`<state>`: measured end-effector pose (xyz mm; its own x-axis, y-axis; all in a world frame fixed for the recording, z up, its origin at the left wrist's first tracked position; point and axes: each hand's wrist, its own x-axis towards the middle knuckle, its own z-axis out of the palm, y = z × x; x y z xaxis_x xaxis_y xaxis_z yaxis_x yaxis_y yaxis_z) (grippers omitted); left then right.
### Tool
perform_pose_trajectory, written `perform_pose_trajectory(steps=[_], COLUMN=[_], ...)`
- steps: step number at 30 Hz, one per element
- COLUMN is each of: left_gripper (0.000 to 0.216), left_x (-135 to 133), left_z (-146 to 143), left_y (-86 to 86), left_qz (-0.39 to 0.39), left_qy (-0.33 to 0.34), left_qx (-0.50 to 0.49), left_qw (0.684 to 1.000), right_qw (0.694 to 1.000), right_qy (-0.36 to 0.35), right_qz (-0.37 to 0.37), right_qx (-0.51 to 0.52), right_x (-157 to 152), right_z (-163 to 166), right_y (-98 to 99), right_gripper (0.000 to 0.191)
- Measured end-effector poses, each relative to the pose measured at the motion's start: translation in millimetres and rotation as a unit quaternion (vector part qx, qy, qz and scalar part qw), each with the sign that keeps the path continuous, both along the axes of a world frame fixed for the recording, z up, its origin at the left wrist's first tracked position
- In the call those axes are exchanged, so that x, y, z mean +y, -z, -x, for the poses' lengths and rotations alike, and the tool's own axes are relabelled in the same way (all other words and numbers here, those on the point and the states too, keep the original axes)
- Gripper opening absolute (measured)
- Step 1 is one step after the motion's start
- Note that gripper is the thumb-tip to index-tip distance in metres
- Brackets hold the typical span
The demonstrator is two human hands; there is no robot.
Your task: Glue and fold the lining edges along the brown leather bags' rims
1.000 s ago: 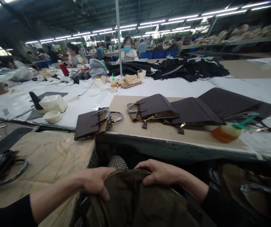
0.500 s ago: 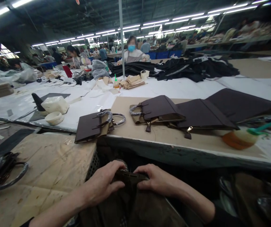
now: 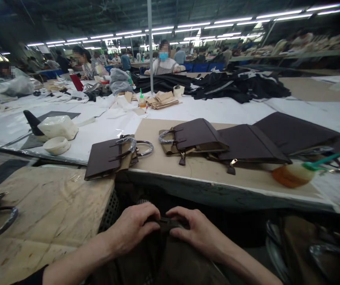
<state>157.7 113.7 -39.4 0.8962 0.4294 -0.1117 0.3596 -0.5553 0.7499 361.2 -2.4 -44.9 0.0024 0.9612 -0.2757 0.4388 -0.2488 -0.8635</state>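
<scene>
Low in front of me, below the table edge, is a dark brown-olive bag piece (image 3: 184, 257), its cloth hanging down toward my lap. Its upper edge is pinched by my left hand (image 3: 138, 223), thumb beneath and fingers over the top. From the other side my right hand (image 3: 189, 227) grips the same edge between thumb and curled fingers. A short stretch of edge shows between the two hands. Shadow hides the lower part of the piece.
A dark brown handbag (image 3: 103, 158) lies on the table edge, with more handbags (image 3: 199, 136) to its right. A glue bottle (image 3: 291, 174) lies near the right front. A paper-covered board (image 3: 54, 209) is at left. Across the table a masked person (image 3: 165, 63) stands behind black material (image 3: 241, 85).
The view has shifted slightly, so the table things sit further left. Both hands keep hold of the bag piece's edge, with the right fingers a little more arched.
</scene>
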Motion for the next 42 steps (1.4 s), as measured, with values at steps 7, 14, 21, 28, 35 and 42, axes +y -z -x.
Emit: perform_pose_trajectory(steps=[7, 14, 21, 28, 35, 42], left_gripper=[0.004, 0.016, 0.004, 0.010, 0.010, 0.010], left_x=[-0.8, 9.7, 13.0, 2.7, 1.3, 2.5], left_z=[3.0, -0.3, -7.1, -13.2, -22.9, -26.7], left_y=[5.4, -2.0, -1.1, 7.2, 14.9, 15.4], left_qz=[-0.073, -0.212, -0.124, -0.014, -0.041, -0.046], left_qy=[0.018, 0.171, 0.164, 0.035, -0.037, -0.048], left_qx=[0.003, 0.043, 0.033, 0.022, 0.045, 0.060], left_qw=[0.997, 0.961, 0.978, 0.999, 0.997, 0.996], right_qw=[1.000, 1.000, 1.000, 0.999, 0.997, 0.999], right_qy=[0.015, 0.006, 0.025, 0.004, 0.043, 0.025], right_qz=[-0.006, 0.005, 0.018, 0.026, 0.028, 0.013], right_qx=[0.005, -0.025, -0.003, 0.029, 0.052, 0.040], right_x=[0.4, 0.5, -3.5, -7.5, -10.3, -11.0], right_z=[2.6, 0.9, -4.0, -9.4, -6.8, -4.4], right_y=[1.4, 0.0, 2.7, 6.1, 13.9, 10.2], right_gripper=[0.027, 0.025, 0.022, 0.025, 0.023, 0.022])
